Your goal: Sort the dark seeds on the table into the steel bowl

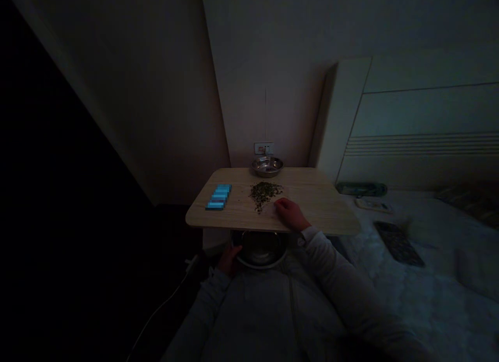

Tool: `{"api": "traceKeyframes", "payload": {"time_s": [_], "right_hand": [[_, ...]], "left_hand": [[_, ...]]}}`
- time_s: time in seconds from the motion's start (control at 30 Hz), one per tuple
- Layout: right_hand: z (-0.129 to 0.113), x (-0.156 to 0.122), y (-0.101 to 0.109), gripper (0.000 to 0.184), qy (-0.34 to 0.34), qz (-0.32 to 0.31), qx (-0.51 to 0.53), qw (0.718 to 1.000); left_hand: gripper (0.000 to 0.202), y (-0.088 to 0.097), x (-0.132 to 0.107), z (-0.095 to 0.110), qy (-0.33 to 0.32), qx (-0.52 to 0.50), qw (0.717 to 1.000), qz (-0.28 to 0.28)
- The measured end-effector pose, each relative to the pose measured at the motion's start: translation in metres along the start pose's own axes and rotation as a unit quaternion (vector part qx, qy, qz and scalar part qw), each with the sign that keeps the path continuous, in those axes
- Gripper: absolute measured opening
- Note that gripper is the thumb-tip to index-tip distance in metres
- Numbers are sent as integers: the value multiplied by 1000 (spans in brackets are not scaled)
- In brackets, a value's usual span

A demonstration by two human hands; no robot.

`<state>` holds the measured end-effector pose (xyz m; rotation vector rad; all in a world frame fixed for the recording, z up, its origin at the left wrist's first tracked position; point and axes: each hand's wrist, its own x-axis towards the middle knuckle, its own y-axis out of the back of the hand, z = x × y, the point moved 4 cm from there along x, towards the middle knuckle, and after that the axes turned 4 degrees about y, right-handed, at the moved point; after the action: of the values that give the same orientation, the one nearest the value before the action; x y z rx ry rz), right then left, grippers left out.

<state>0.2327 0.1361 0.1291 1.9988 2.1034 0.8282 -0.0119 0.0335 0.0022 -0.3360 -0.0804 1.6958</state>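
Note:
In dim light, a loose pile of small dark green bits point(265, 193), too small to name, is spread on the light wooden table point(312, 196). My right hand point(290, 214) rests on the tabletop just right of the pile's near end. Its fingers are curled together, and whatever they may hold is hidden. Below the table's front edge, my left hand point(231, 259) grips the left rim of a metal bowl point(261, 262) at my lap. The bowl's contents are too dark to tell. A second, shiny metal bowl point(267, 167) stands at the table's back edge.
A phone with a lit, blurred screen point(219, 197) lies on the table's left side. Behind the table is a wall socket point(264, 148). To the right, a bed point(440, 299) holds a dark flat patterned object point(397, 242) and other items. A cable point(159, 306) hangs at lower left.

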Motion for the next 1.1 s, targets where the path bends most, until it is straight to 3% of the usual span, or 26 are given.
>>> {"api": "traceKeyframes", "payload": {"time_s": [0.17,0.37,0.47,0.63,0.9,1.1], "right_hand": [[3,1,2,17,4,22,10,1000],[4,1,1,19,5,15,31,999],[3,0,0,20,6,4,27,1000],[3,-1,0,20,9,-3,38,999],[1,-1,-1,18,-5,-17,13,1000],[1,-1,0,16,-7,2,-5,1000]], "left_hand": [[22,-3,-1,-2,19,9,1000,10],[27,-13,3,-12,53,-58,997,12],[23,-6,3,-8,30,-1,999,15],[37,9,3,2,-16,97,995,15],[29,5,3,0,-11,45,999,-10],[20,-3,-3,7,29,15,999,-32]]}}
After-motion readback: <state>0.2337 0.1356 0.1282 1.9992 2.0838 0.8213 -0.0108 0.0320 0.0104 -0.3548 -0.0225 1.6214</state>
